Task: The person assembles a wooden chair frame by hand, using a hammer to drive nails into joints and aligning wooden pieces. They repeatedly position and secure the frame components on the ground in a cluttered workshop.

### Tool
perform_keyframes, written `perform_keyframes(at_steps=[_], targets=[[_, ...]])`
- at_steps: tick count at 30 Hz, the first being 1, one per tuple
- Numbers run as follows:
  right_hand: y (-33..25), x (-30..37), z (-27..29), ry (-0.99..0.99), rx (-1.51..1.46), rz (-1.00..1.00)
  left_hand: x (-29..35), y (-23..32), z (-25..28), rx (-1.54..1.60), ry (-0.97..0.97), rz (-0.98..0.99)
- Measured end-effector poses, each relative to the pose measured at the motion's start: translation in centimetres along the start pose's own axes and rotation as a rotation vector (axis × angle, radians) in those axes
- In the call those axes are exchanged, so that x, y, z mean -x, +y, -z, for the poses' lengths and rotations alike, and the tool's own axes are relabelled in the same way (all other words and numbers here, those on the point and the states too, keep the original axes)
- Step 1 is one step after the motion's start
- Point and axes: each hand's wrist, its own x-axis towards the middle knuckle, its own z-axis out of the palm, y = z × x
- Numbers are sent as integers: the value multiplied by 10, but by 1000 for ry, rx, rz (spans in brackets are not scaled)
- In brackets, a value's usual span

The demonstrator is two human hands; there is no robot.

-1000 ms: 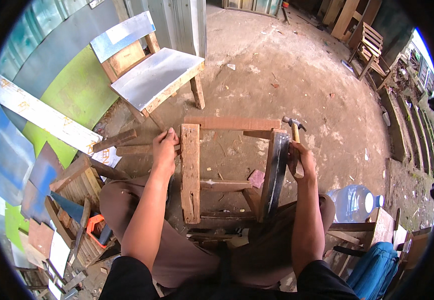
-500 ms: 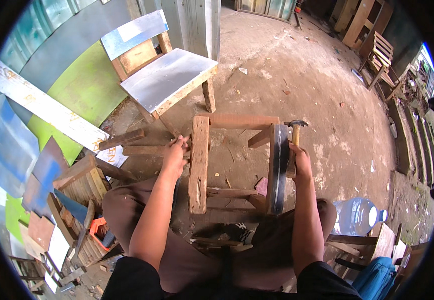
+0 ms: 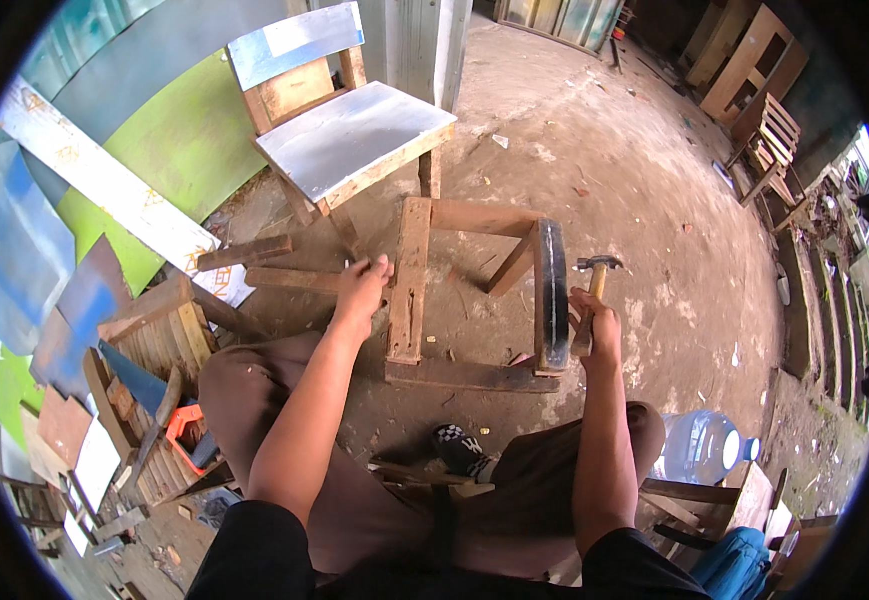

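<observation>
A small rectangular wooden frame (image 3: 408, 300) with legs stands on the ground in front of my knees. Its right side is a black strip (image 3: 552, 300) with a pale line along it. My left hand (image 3: 362, 292) is just beside the frame's left bar, fingers curled and pinched together. Whatever may be between those fingertips is too small to make out. On the other side, my right hand (image 3: 597, 325) is closed round the wooden handle of a claw hammer (image 3: 599, 270), its dark head upward. The hammer is next to the black strip, apart from it.
A wooden chair (image 3: 354, 140) with a grey seat stands beyond the frame. Timber pieces (image 3: 244, 252), an orange-handled tool (image 3: 182, 440) and painted panels (image 3: 169, 165) are at left. A large clear water bottle (image 3: 704, 445) lies by my right knee.
The wooden frame has moved away from my lap and tilted, so its near rail shows. My left fingers have drawn together at its left bar. The hammer stays in my right hand.
</observation>
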Motion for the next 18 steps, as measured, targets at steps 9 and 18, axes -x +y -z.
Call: perform_keyframes(at_steps=[9,18], targets=[[-28,33,-38,-162,-134,272,57,82,13,242,-137,-425],[-39,90,-146,-299,144,318,97,102,91,369,115,-469]])
